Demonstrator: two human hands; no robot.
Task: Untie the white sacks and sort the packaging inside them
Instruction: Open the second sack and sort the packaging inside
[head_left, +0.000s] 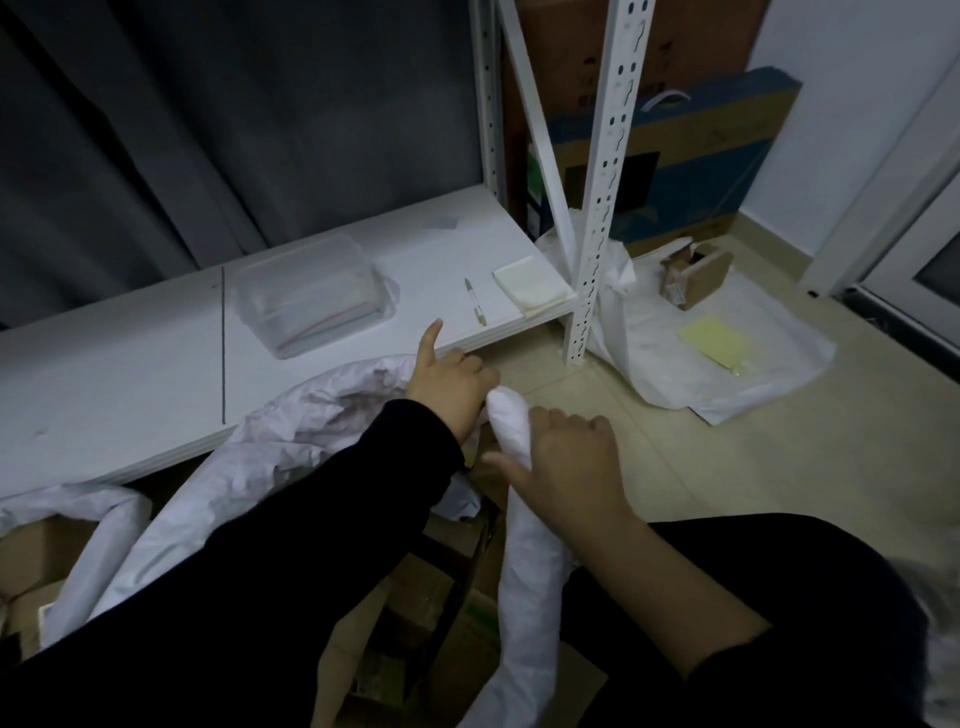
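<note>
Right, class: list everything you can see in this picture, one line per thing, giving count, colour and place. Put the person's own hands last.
white sack: one, white, open on the floor by the shelf, its rolled rim gripped by both hands
cardboard boxes: several, brown, inside the sack
shelf board: one, white, low, left
plastic container: one, clear, on the shelf board
pen: one, white, on the shelf board
paper pad: one, cream, shelf corner
shelf upright: one, white, centre right
flat carton: one, blue and brown, against the wall
second sack: one, white, flat on the floor, right
small box: one, brown, on it
yellow envelope: one, on it
curtain: one, dark grey, behind
left hand: gripping the rim
right hand: gripping the rim
</note>
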